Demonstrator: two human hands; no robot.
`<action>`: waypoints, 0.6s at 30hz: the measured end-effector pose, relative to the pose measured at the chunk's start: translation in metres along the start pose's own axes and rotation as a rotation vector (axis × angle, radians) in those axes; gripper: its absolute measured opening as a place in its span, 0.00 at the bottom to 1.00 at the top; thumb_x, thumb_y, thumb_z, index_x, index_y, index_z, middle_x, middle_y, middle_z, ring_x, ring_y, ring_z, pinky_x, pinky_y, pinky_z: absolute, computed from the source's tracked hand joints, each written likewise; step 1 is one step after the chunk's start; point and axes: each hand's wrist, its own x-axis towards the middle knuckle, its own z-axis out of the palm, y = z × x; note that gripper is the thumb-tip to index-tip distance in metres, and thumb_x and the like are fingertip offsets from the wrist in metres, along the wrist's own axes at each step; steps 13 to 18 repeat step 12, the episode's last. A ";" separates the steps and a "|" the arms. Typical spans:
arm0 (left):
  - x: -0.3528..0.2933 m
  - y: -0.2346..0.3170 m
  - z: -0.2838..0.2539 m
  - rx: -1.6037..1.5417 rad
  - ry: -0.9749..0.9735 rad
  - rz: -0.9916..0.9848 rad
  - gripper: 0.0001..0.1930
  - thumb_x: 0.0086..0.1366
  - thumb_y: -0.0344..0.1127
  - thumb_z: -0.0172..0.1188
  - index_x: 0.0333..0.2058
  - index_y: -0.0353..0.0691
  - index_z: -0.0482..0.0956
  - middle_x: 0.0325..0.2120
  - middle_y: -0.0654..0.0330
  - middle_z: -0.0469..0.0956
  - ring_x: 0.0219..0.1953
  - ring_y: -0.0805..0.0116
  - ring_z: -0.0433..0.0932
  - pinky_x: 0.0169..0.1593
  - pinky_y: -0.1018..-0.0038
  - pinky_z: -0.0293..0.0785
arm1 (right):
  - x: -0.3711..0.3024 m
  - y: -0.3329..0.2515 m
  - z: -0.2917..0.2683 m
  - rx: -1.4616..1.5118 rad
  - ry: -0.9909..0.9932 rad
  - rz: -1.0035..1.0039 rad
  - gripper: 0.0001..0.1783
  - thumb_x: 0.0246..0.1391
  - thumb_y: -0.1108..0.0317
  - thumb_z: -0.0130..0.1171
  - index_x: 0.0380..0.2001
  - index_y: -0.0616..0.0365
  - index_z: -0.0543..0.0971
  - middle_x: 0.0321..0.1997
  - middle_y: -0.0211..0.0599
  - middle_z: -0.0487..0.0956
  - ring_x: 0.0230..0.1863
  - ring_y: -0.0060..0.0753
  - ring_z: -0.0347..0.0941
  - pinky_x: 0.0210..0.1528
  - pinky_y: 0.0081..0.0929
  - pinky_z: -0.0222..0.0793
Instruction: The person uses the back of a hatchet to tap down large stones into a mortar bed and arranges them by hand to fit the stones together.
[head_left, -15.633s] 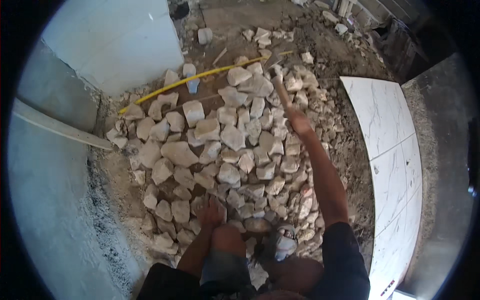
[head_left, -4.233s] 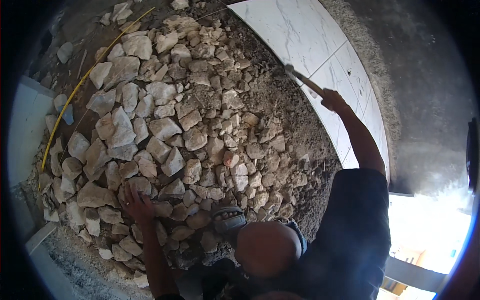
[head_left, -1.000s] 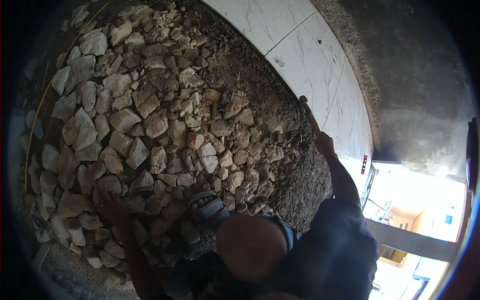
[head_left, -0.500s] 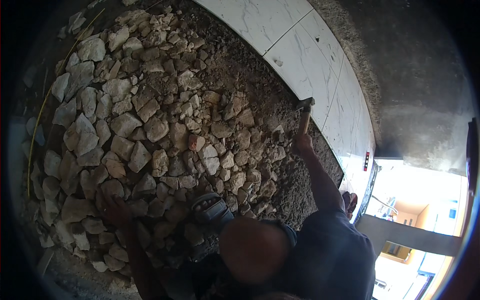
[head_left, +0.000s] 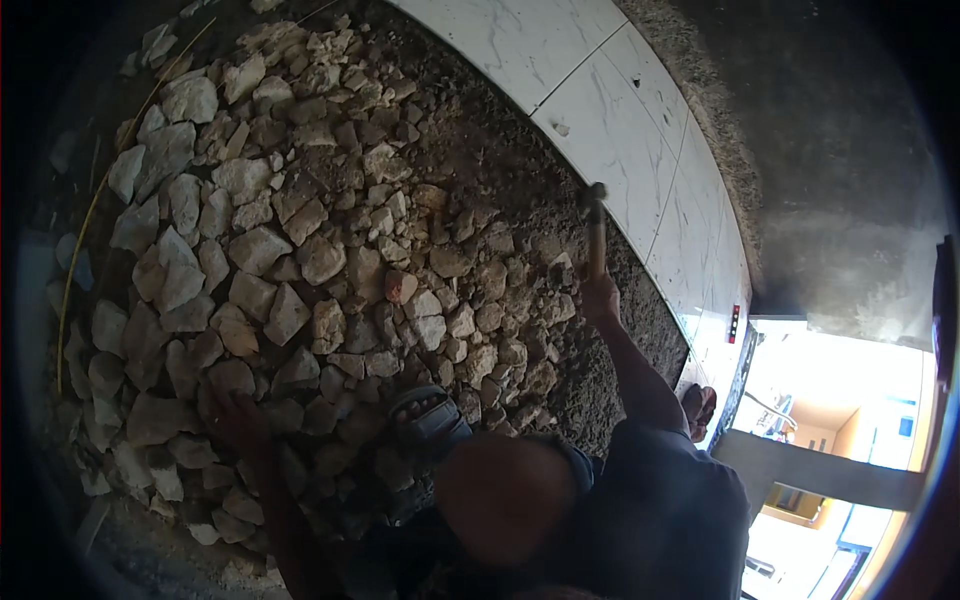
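My right hand (head_left: 600, 298) is wrapped round the light wooden handle of a hammer (head_left: 597, 245). The hammer's dark head is up near the edge of the white marbled tiles (head_left: 610, 110), over the strip of dark soil. On the left, my left hand (head_left: 238, 422) lies against the rough stones (head_left: 232, 378), with its fingers stretched out in shadow. No stone appears gripped in it. Broken pale stones cover most of the ground between the two hands, smaller towards the tiles.
A thin yellow line (head_left: 88, 240) runs along the far left of the stones. My sandalled foot (head_left: 428, 412) is among the stones. A small red and black object (head_left: 734, 322) is by the tiles' right end. Grey floor (head_left: 840, 150) lies beyond, with a bright opening at lower right.
The hammer has swung slightly left and up, and its head has turned. My right hand has moved a little left and down. My left hand stays on the stones.
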 end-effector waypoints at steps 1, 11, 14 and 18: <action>-0.005 -0.007 0.004 0.006 -0.003 -0.005 0.23 0.63 0.39 0.46 0.57 0.46 0.65 0.57 0.52 0.65 0.57 0.51 0.66 0.61 0.55 0.55 | 0.007 0.005 0.000 0.267 -0.036 0.287 0.21 0.55 0.50 0.54 0.32 0.60 0.75 0.20 0.38 0.76 0.18 0.31 0.74 0.19 0.32 0.69; 0.000 -0.006 0.004 -0.108 -0.078 -0.090 0.24 0.65 0.40 0.44 0.58 0.41 0.63 0.60 0.49 0.61 0.61 0.51 0.61 0.62 0.55 0.53 | 0.033 -0.005 0.002 0.161 0.011 0.436 0.07 0.51 0.64 0.58 0.26 0.55 0.75 0.15 0.32 0.71 0.13 0.32 0.69 0.10 0.32 0.61; 0.004 0.000 0.001 -0.206 -0.093 -0.158 0.24 0.65 0.41 0.45 0.58 0.42 0.63 0.60 0.49 0.61 0.61 0.52 0.60 0.62 0.55 0.53 | 0.035 0.003 0.001 0.160 0.018 0.437 0.07 0.51 0.64 0.58 0.26 0.55 0.75 0.15 0.32 0.71 0.13 0.32 0.69 0.10 0.32 0.61; 0.004 0.000 0.001 -0.206 -0.093 -0.158 0.24 0.65 0.41 0.45 0.58 0.42 0.63 0.60 0.49 0.61 0.61 0.52 0.60 0.62 0.55 0.53 | 0.035 0.003 0.001 0.160 0.018 0.437 0.07 0.51 0.64 0.58 0.26 0.55 0.75 0.15 0.32 0.71 0.13 0.32 0.69 0.10 0.32 0.61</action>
